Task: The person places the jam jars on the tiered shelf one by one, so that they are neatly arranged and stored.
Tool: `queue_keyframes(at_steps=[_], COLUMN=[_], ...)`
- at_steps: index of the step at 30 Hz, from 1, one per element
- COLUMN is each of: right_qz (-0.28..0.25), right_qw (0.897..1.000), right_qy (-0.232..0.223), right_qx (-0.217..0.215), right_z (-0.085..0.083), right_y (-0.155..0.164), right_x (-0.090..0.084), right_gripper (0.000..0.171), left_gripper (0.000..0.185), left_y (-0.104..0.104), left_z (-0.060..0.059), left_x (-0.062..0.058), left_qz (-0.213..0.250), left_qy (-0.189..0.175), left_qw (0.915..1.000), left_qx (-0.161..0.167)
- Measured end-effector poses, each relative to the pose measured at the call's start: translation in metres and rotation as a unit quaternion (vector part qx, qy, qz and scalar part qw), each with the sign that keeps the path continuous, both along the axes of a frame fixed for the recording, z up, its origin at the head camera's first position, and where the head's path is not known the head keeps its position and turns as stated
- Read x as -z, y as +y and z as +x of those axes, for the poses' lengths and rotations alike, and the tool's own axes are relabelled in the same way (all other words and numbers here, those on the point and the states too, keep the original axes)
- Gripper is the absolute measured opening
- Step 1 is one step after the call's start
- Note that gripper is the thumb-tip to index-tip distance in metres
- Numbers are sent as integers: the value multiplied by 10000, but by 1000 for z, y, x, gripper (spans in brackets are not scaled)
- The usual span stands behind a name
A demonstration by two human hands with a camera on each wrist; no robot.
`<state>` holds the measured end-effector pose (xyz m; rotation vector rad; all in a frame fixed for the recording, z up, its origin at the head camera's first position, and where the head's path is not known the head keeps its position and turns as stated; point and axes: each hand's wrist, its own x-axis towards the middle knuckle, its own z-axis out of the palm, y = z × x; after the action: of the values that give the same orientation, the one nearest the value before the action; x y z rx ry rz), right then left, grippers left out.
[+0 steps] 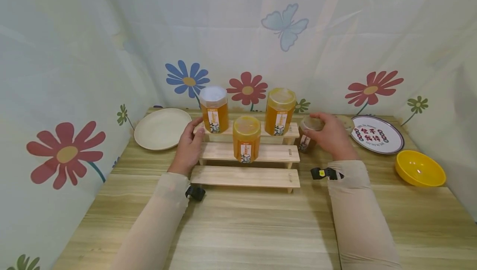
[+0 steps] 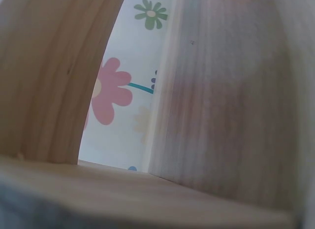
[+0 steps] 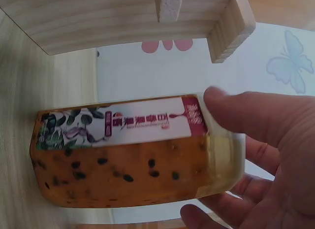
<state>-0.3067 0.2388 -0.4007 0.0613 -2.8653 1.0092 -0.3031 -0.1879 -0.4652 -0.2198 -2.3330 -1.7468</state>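
My right hand [image 1: 331,135] holds a jar of fruit preserve [image 3: 118,155] by its lid end, thumb on one side and fingers on the other. Dark seeds show through its orange contents, and its base is at the tabletop right of the three-step wooden rack [image 1: 242,175]. At the rack's other end, my left hand [image 1: 189,145] grips the left tip of the top step. Two amber jars stand on that step, a white-topped jar [image 1: 215,112] at left and a yellow-topped jar [image 1: 280,112] at right. Another amber jar [image 1: 246,139] is on the middle step.
A cream plate [image 1: 162,129] lies left of the rack. To the right are a white plate with red lettering [image 1: 376,135] and a yellow bowl [image 1: 420,169]. A pale round top [image 1: 346,124] shows partly behind my right hand. Flowered cloth hangs behind the table.
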Motion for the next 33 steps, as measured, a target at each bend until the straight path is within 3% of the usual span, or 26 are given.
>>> queue_keyframes(at_steps=[9, 19, 28, 33], right_qz=[-263, -387, -185, -114], right_qw=[9986, 9978, 9977, 9964], right_qy=[-255, -115, -204, -406], right_qx=[-381, -531, -612, -742], right_z=[-4, -8, 14, 33], right_y=[6, 13, 9, 8], right_x=[2, 8, -21, -42], right_gripper=[72, 70, 72, 73], left_gripper=[49, 48, 49, 49], left_y=[0, 0, 1, 4], left_z=[1, 1, 0, 8], left_x=[-1, 0, -1, -14], left_qz=[63, 54, 87, 129], left_qy=[59, 58, -38, -217], left_qw=[10000, 10000, 10000, 9997], left_qx=[13, -14, 16, 61])
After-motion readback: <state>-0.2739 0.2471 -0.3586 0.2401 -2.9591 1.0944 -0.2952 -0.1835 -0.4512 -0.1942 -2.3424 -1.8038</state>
